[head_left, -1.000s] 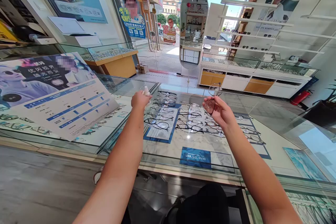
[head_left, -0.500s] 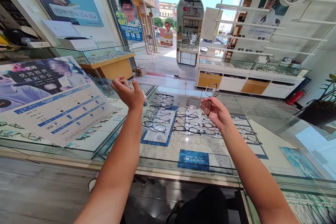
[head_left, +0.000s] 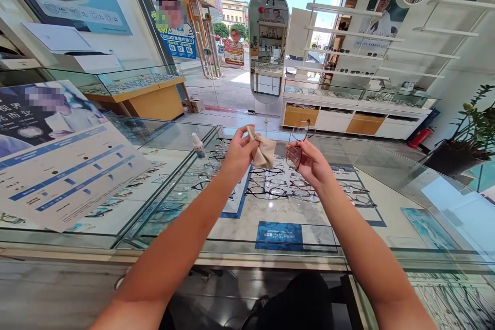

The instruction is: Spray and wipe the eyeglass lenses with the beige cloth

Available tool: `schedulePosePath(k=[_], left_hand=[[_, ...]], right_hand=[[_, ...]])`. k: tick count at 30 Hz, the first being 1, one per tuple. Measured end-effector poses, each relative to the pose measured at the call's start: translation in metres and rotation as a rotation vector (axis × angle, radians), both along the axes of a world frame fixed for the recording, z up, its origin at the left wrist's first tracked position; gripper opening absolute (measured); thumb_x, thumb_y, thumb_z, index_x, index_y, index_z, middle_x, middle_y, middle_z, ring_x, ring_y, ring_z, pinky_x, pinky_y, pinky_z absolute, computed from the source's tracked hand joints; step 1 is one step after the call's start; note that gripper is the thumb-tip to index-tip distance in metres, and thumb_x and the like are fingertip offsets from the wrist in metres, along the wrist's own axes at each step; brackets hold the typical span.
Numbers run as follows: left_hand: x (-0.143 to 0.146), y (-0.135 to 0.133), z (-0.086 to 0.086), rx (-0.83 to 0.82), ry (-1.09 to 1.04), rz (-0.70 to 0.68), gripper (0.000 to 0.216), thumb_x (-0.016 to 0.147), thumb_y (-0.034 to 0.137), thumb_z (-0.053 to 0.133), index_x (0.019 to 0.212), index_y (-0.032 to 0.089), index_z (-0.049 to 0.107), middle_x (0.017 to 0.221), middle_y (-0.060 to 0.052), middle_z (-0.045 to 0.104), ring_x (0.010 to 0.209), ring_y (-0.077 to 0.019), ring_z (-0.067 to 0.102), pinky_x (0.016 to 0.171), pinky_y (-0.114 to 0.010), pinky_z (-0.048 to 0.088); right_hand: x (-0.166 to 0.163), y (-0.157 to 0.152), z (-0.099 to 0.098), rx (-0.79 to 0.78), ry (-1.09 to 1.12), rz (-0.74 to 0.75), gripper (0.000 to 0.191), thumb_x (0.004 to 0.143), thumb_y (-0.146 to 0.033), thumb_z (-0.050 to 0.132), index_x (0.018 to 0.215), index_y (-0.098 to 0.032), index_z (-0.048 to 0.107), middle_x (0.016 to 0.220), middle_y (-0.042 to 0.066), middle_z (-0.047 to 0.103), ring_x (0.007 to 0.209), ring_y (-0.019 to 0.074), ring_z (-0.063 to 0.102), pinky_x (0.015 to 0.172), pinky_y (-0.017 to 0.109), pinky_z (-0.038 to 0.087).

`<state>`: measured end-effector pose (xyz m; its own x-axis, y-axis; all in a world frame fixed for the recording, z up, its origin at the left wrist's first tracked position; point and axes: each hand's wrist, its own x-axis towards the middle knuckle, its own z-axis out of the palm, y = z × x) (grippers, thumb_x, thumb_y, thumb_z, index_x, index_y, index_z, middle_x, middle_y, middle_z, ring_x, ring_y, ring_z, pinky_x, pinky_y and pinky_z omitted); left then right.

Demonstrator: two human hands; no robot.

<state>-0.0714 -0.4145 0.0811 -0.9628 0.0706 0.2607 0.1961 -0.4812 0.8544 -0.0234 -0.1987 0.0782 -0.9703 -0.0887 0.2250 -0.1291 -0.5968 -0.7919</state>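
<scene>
My right hand [head_left: 312, 164] is closed on a pair of thin-framed glasses [head_left: 297, 140], held upright over the glass counter [head_left: 390, 165]. My left hand [head_left: 238, 153] pinches a small beige cloth [head_left: 264, 152] a short way left of the glasses, apart from them. A small white spray bottle [head_left: 198, 145] stands on the countertop to the left of my left hand.
Under the glass lie rows of spectacle frames [head_left: 270, 183] and a blue label card [head_left: 279, 234]. A large tilted poster board [head_left: 58, 160] rests on the counter at left. An oval mirror [head_left: 267, 41], wall shelves [head_left: 371, 36] and a potted plant [head_left: 472, 134] stand beyond.
My left hand set down the spray bottle at left, then came back toward the glasses with the beige cloth in it. The right hand kept the glasses in place.
</scene>
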Motion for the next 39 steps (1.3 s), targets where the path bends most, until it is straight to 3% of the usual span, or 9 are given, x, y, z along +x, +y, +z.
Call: schedulePosePath(k=[5, 14, 20, 26, 33, 39], left_hand=[[0.01, 0.012, -0.004, 0.023, -0.126, -0.135, 0.054, 0.076, 0.022, 0.088, 0.123, 0.02, 0.062, 0.111, -0.01, 0.08, 0.108, -0.0264, 0.077, 0.096, -0.04, 0.062], [0.008, 0.018, -0.009, 0.137, -0.236, -0.201, 0.031, 0.083, 0.013, 0.072, 0.113, 0.017, 0.066, 0.121, -0.013, 0.08, 0.121, -0.0283, 0.076, 0.112, -0.043, 0.058], [0.008, 0.016, -0.005, 0.243, -0.36, -0.253, 0.042, 0.082, 0.012, 0.057, 0.124, 0.015, 0.064, 0.128, -0.014, 0.079, 0.125, -0.0312, 0.075, 0.113, -0.051, 0.058], [0.005, 0.01, -0.001, 0.263, -0.399, -0.211, 0.049, 0.087, 0.014, 0.053, 0.135, 0.014, 0.065, 0.133, -0.012, 0.078, 0.118, -0.029, 0.077, 0.11, -0.049, 0.058], [0.013, 0.012, 0.003, 0.217, -0.373, -0.355, 0.053, 0.089, 0.017, 0.053, 0.139, 0.013, 0.067, 0.132, -0.014, 0.079, 0.117, -0.0307, 0.077, 0.11, -0.051, 0.059], [0.014, 0.015, 0.0, 0.19, -0.339, -0.385, 0.059, 0.087, 0.019, 0.054, 0.145, 0.013, 0.065, 0.134, -0.015, 0.078, 0.123, -0.0338, 0.076, 0.111, -0.054, 0.058]], right_hand=[[0.005, -0.007, 0.003, 0.055, 0.058, 0.002, 0.034, 0.076, -0.044, 0.096, 0.083, -0.025, 0.068, 0.1, 0.002, 0.081, 0.108, 0.0214, 0.076, 0.11, 0.037, 0.058], [0.015, -0.013, 0.004, 0.146, 0.124, 0.055, 0.036, 0.076, -0.047, 0.097, 0.088, -0.026, 0.07, 0.093, 0.003, 0.08, 0.127, 0.0284, 0.073, 0.116, 0.042, 0.053], [0.016, -0.011, 0.003, 0.189, 0.159, 0.083, 0.037, 0.076, -0.05, 0.096, 0.087, -0.026, 0.07, 0.092, 0.004, 0.08, 0.135, 0.0308, 0.069, 0.122, 0.046, 0.045], [0.02, -0.009, 0.005, 0.218, 0.225, 0.181, 0.032, 0.08, -0.046, 0.094, 0.087, -0.027, 0.07, 0.089, 0.003, 0.081, 0.138, 0.0326, 0.068, 0.123, 0.049, 0.043], [0.016, -0.012, 0.003, 0.221, 0.157, 0.143, 0.04, 0.074, -0.049, 0.097, 0.083, -0.025, 0.067, 0.089, 0.005, 0.081, 0.13, 0.032, 0.072, 0.114, 0.045, 0.051], [0.014, -0.009, 0.002, 0.171, 0.131, 0.071, 0.036, 0.074, -0.047, 0.096, 0.085, -0.026, 0.069, 0.09, 0.003, 0.08, 0.119, 0.0296, 0.077, 0.106, 0.043, 0.058]])
